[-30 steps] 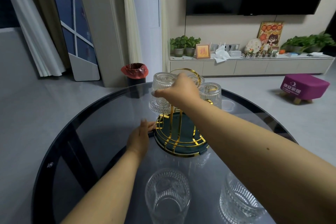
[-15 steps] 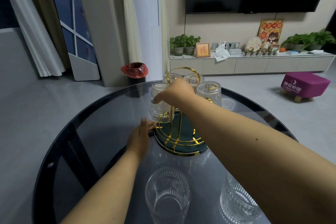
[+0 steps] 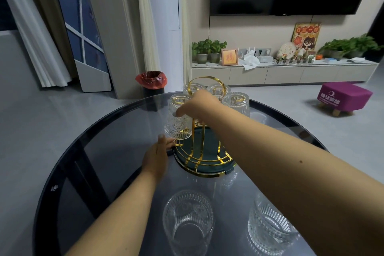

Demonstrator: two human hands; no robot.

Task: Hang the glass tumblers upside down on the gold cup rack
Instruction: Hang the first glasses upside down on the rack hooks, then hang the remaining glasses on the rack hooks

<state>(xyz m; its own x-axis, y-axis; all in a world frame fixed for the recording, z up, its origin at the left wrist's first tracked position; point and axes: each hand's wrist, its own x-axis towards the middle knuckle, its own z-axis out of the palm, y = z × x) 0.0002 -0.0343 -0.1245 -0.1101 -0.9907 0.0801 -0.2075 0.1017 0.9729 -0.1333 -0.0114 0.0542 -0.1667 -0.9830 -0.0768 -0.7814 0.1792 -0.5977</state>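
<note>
The gold cup rack [image 3: 204, 151] with a dark green base stands at the middle of the round glass table [image 3: 108, 151]. An upside-down embossed tumbler [image 3: 178, 122] hangs on the rack's left prong, and my right hand [image 3: 199, 104] grips its upper part. Three more tumblers hang inverted on the far and right prongs, one at the right [image 3: 238, 102]. My left hand [image 3: 158, 156] lies flat against the left rim of the rack's base, fingers apart. Two upright tumblers stand near me, one in the middle [image 3: 188, 220] and one to the right [image 3: 268, 226].
Beyond the table are grey floor, a bin with a red bag [image 3: 151, 83], a purple stool [image 3: 345, 95] and a low TV cabinet [image 3: 280, 74] with plants. The table's dark frame shows through the glass at the left.
My right hand has lowered the inverted tumbler onto the rack's left prong. The left hand has stayed on the base.
</note>
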